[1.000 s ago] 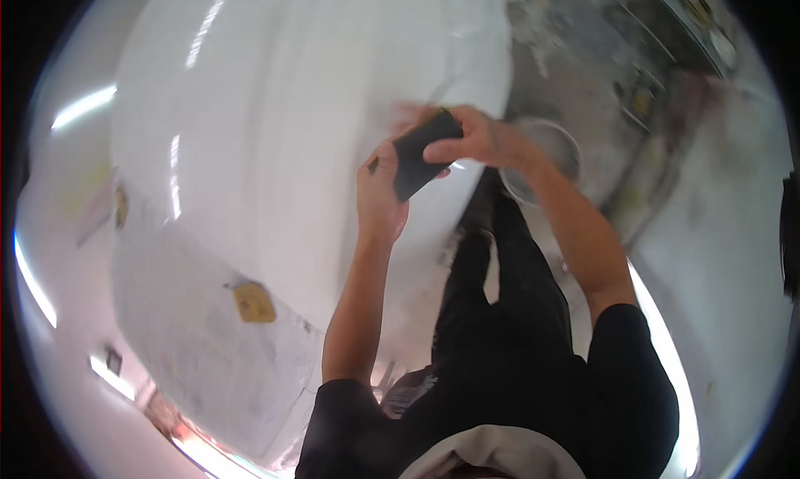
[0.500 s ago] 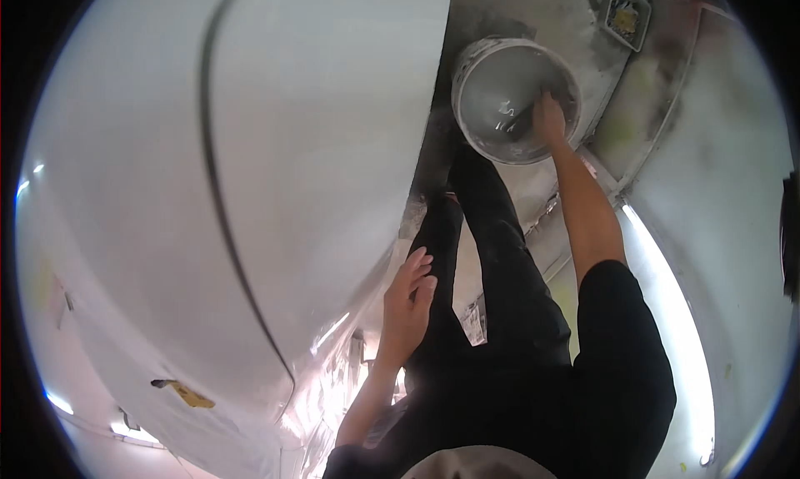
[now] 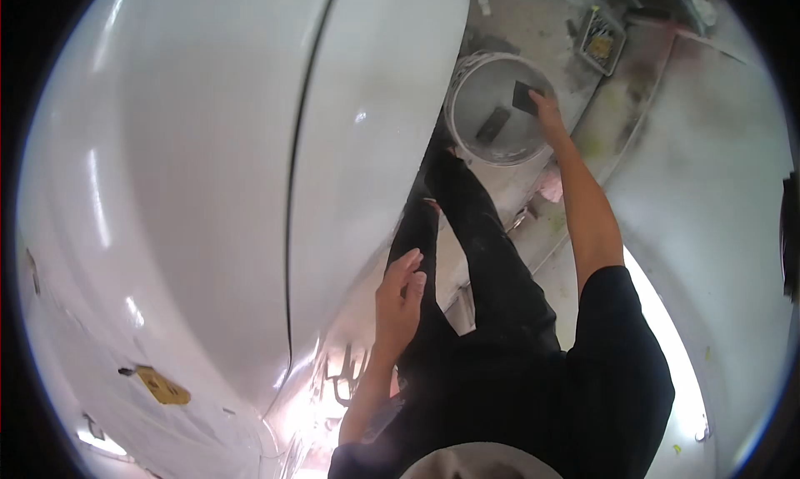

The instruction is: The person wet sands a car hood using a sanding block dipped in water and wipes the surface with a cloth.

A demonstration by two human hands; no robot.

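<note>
My right hand [image 3: 546, 116] grips a dark pad [image 3: 522, 97] at the far bucket [image 3: 457, 87], not yet released; my left hand [image 3: 398, 302] hangs empty, relaxed.

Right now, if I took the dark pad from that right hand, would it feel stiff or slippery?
The dark pad is probably fairly stiff: its edges look straight though the right hand grips just one side. It's likely light, being small and held one-handed. It may be slippery, since it's over a bucket of what looks like cloudy water.
</note>
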